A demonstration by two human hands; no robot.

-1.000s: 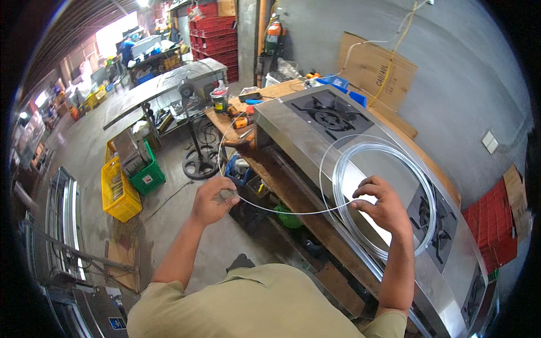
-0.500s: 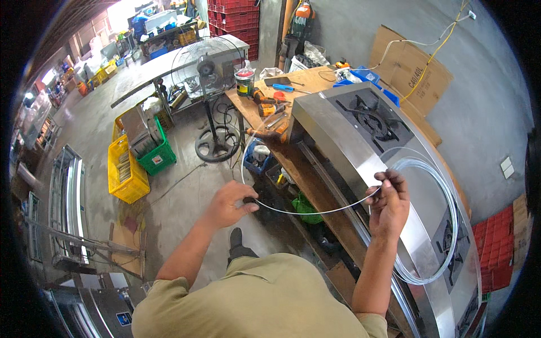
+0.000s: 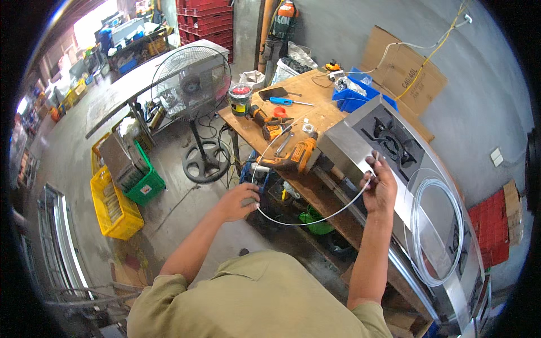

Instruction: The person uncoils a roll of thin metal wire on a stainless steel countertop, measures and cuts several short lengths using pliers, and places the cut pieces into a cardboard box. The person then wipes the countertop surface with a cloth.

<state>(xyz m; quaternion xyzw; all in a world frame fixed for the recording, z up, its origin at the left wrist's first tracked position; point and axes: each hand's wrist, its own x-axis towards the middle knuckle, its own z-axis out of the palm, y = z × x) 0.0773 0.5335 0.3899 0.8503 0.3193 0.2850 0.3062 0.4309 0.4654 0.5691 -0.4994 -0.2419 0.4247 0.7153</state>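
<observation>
A thin pale wire sags in a curve between my two hands. My left hand is closed on it, and a free length arches upward past that hand toward the workbench. At the right, my right hand pinches the wire between thumb and fingers, in front of the steel edge of a stainless-steel gas stove. A loose coil of the same wire lies on the stove's near part, apart from my right hand. Black burner grates show on the stove top.
The wooden workbench carries orange power drills, a wrench, a blue-handled screwdriver, a tub and a blue bin. A stand fan and yellow and green crates stand left.
The view has shifted toward the bench's far end, and more tools show. My right hand has moved away from the coil toward the far burner. Both hands keep the wire.
</observation>
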